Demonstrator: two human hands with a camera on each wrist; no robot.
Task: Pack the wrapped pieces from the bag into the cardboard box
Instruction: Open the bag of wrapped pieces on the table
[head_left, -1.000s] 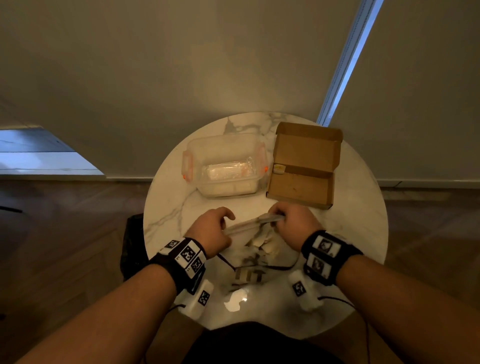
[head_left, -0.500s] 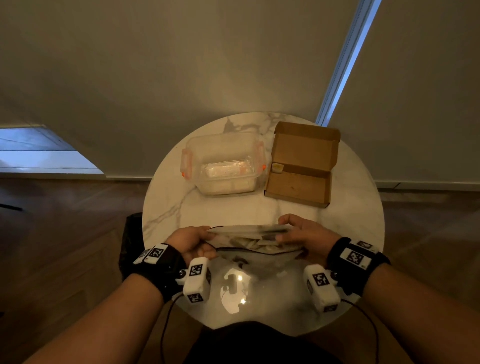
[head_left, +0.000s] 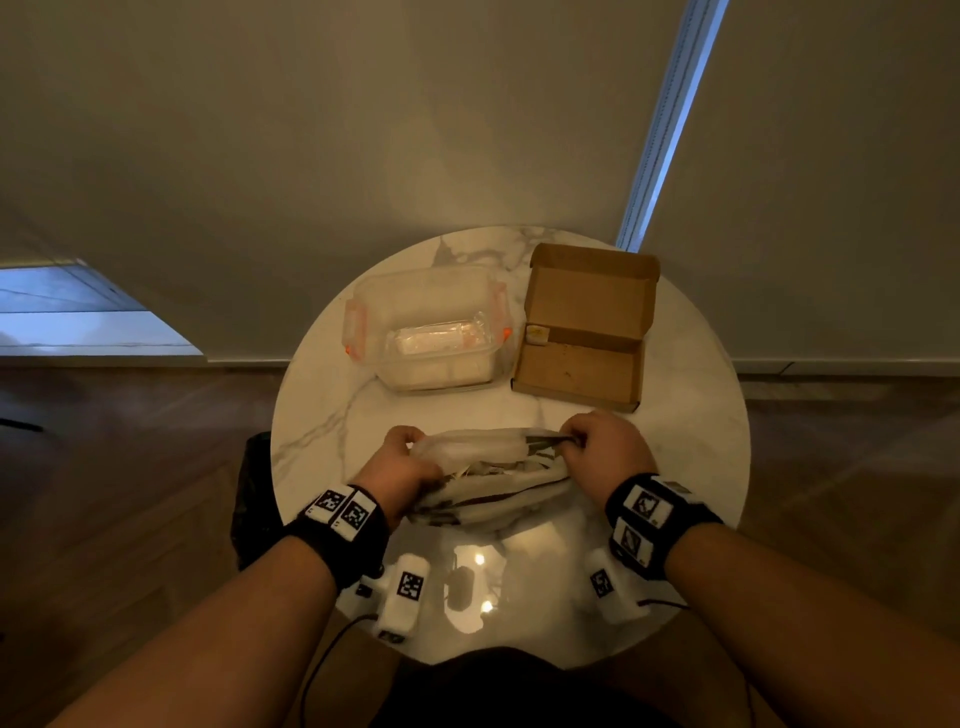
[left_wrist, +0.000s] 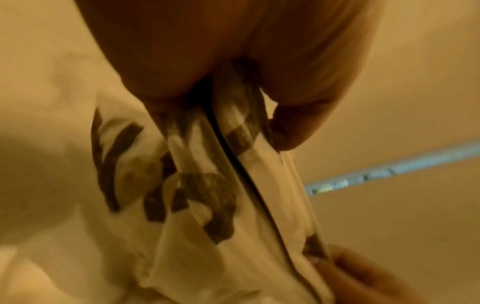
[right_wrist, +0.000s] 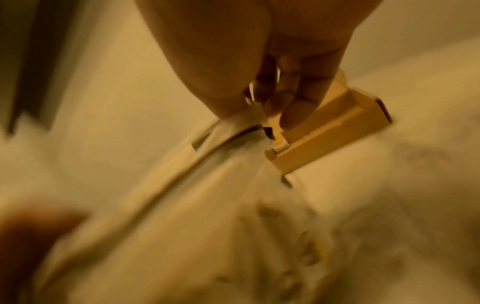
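A white plastic bag (head_left: 488, 483) with dark print lies on the round marble table (head_left: 691, 447) near me. My left hand (head_left: 402, 457) grips its left rim (left_wrist: 233, 107). My right hand (head_left: 597, 447) pinches the right rim (right_wrist: 249, 115). The rim is stretched between both hands, and pale wrapped pieces (head_left: 483, 469) show dimly inside the mouth. The open cardboard box (head_left: 582, 371) sits just beyond my right hand, its lid standing up at the back, one small pale piece (head_left: 536, 334) in its far left corner. Both wrist views are blurred.
A clear plastic container (head_left: 431, 332) with orange clips stands left of the box with pale contents. The table ends close on all sides, with dark wood floor (head_left: 130, 467) around it. A wall (head_left: 363, 130) rises right behind.
Both hands turned over and shifted their hold on the bag's rim, pulling it taut. The bag's mouth, held wide half a second ago, is narrower now.
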